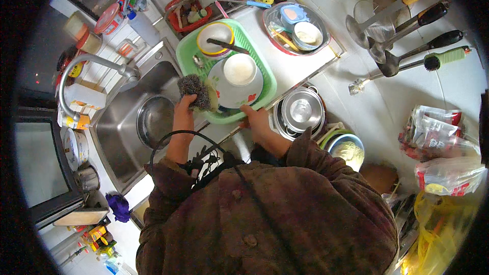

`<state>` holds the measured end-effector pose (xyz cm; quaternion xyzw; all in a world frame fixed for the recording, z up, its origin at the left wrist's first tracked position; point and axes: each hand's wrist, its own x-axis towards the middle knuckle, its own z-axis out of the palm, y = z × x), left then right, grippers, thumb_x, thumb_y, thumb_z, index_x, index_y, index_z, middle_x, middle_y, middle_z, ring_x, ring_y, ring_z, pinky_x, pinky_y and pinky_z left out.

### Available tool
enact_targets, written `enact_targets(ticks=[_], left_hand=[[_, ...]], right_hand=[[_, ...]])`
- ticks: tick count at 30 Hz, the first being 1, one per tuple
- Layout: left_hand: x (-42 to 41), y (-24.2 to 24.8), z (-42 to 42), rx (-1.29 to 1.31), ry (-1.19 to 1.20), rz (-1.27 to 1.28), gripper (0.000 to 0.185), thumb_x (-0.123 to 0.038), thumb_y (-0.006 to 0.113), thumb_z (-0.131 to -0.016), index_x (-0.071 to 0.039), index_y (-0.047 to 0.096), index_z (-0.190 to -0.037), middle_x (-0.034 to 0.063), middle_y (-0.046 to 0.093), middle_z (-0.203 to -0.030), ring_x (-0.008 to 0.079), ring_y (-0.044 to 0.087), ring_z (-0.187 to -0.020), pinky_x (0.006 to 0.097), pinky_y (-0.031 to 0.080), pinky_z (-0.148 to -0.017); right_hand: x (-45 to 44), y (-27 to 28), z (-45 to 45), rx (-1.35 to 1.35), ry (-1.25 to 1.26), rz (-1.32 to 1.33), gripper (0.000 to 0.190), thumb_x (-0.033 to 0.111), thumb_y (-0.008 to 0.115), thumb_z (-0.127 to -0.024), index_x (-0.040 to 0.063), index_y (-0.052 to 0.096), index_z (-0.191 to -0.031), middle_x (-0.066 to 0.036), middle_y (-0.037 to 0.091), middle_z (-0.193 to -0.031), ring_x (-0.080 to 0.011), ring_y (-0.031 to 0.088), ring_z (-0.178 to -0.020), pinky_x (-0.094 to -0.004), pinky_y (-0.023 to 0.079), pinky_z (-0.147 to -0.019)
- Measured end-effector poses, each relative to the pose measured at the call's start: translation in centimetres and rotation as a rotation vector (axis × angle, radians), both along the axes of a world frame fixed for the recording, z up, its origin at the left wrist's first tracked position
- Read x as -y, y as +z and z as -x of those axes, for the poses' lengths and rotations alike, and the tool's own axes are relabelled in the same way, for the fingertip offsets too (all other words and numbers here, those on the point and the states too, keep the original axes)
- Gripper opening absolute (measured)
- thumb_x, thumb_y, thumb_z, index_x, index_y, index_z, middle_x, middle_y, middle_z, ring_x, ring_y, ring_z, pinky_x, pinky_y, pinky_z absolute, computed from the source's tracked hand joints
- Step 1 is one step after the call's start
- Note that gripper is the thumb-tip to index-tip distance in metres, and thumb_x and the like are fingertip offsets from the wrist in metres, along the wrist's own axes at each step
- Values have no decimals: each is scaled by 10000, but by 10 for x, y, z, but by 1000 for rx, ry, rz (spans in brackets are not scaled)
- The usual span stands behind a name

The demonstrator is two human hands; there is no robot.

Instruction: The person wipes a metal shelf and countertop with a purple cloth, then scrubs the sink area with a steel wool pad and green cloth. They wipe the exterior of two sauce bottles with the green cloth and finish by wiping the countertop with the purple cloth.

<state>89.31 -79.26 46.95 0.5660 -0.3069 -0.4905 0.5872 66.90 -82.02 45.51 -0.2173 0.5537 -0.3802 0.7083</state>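
Observation:
My left hand (184, 114) grips a dark scouring sponge (194, 91) with a yellowish side, over the left edge of a green plastic basket (270, 95). At the basket's near rim, my right hand (263, 125) has a digit over the edge and the rest folded below. Inside the basket lies a white plate (218, 84) with red decoration, and a white bowl (240, 69) sits on it. Behind them is a yellow-rimmed bowl (214, 32), with a dark-handled utensil (228, 46) across it. A small metal spoon (198, 61) lies near the left wall.
Left of the basket is a steel sink (118, 137) holding a round metal pan (156, 120), under a curved faucet (88, 58). A clear basin (280, 47) with bowls stands right. Stacked metal pots (301, 110) are lower right; ladles (386, 42) hang on the tiled wall.

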Motion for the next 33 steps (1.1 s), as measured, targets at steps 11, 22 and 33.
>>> enact_targets(ticks=[11, 22, 33], left_hand=[[24, 6, 23, -199, 200, -174, 407, -264, 660, -807, -12, 640, -1127, 58, 651, -1071, 187, 596, -968, 321, 431, -850], [19, 22, 36, -175, 222, -168, 406, -237, 650, -807, 12, 636, -1127, 71, 661, -1035, 200, 619, -959, 336, 460, -867], [9, 20, 22, -175, 223, -203, 397, -238, 655, -811, 6, 637, -1123, 68, 658, -1071, 195, 618, -996, 341, 453, -911]], right_hand=[[97, -50, 127, 65, 14, 96, 483, 438, 519, -954, -9, 578, -1126, -120, 663, -947, -242, 640, -872, -397, 494, -775], [228, -42, 157, 304, -143, 132, 328, 77, 472, -939, -104, 467, -1212, -217, 614, -1089, -294, 679, -897, -334, 608, -739], [232, -73, 180, 101, -297, 57, 311, -21, 450, -873, -151, 451, -1156, -248, 598, -1025, -342, 672, -756, -399, 619, -552]])
